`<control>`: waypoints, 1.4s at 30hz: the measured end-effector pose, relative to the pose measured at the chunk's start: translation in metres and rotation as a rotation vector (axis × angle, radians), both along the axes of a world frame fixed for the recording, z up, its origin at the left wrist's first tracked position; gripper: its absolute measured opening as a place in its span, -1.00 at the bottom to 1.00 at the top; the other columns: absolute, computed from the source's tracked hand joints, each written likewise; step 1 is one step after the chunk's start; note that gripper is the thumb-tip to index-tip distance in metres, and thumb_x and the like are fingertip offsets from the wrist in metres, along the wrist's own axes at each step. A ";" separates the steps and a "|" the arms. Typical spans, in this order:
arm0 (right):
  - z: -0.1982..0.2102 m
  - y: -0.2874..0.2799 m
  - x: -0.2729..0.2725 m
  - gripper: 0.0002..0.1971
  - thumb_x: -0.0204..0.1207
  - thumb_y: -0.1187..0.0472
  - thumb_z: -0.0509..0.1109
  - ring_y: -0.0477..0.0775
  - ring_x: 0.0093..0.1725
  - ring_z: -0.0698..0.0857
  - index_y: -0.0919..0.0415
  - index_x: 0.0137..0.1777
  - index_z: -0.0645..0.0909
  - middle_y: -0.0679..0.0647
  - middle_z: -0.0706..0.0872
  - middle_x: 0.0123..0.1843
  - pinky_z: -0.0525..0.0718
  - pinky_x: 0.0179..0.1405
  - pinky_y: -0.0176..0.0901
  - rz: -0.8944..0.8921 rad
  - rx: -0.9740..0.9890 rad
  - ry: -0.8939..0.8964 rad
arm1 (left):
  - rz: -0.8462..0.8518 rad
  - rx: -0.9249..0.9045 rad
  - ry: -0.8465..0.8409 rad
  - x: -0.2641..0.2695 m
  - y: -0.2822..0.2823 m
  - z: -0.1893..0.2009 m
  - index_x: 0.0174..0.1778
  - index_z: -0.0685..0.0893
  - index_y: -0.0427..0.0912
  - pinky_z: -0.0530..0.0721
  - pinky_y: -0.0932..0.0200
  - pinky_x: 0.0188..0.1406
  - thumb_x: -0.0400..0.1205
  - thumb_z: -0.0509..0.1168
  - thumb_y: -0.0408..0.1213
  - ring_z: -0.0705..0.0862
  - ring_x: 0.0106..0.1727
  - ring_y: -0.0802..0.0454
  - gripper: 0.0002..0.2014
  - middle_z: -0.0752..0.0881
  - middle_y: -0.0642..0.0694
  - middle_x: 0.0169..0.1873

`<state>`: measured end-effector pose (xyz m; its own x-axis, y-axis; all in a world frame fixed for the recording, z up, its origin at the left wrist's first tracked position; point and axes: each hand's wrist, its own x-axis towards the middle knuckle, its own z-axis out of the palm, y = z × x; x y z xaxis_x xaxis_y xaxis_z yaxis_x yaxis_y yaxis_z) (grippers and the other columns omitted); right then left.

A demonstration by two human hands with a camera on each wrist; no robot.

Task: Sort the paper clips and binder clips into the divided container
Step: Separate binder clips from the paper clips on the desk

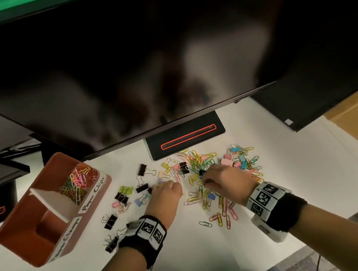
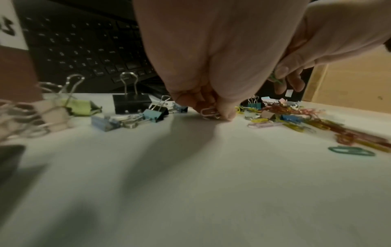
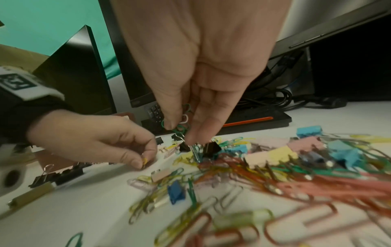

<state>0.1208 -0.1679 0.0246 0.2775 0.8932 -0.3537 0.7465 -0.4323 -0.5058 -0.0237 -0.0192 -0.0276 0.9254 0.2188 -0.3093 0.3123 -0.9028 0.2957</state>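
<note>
On desk | left hand (image 2: 211,66) fingers pinch flat-lying paper clip (image 2: 209,112) | right hand (image 3: 196,66) fingers pinch seemingly upright green clips (image 3: 182,127)

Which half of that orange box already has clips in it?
The far half of the orange box, labelled "Paper Clips": a heap of coloured paper clips lies in it. The near half, on this side of the white divider, shows only its bare floor.

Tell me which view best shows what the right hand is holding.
The right wrist view: the right hand pinches green paper clips in plain sight. The left wrist view shows a green sliver; in the head view the hand hides them.
</note>
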 end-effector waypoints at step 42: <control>-0.045 0.069 0.034 -0.67 0.57 0.19 0.26 0.21 0.16 0.58 0.13 0.31 0.61 0.14 0.64 0.20 0.61 0.16 0.11 0.008 0.095 -0.090 | 0.305 -0.155 -0.084 0.035 0.018 0.007 0.30 0.53 -0.01 0.60 -0.02 0.21 0.51 0.38 -0.17 0.54 0.16 0.00 -0.58 0.51 0.03 0.16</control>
<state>0.1548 -0.0987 -0.0206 0.2973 0.9239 -0.2409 0.7939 -0.3794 -0.4752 0.0117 -0.0015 -0.0201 0.8484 0.4454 -0.2862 0.5294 -0.7139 0.4583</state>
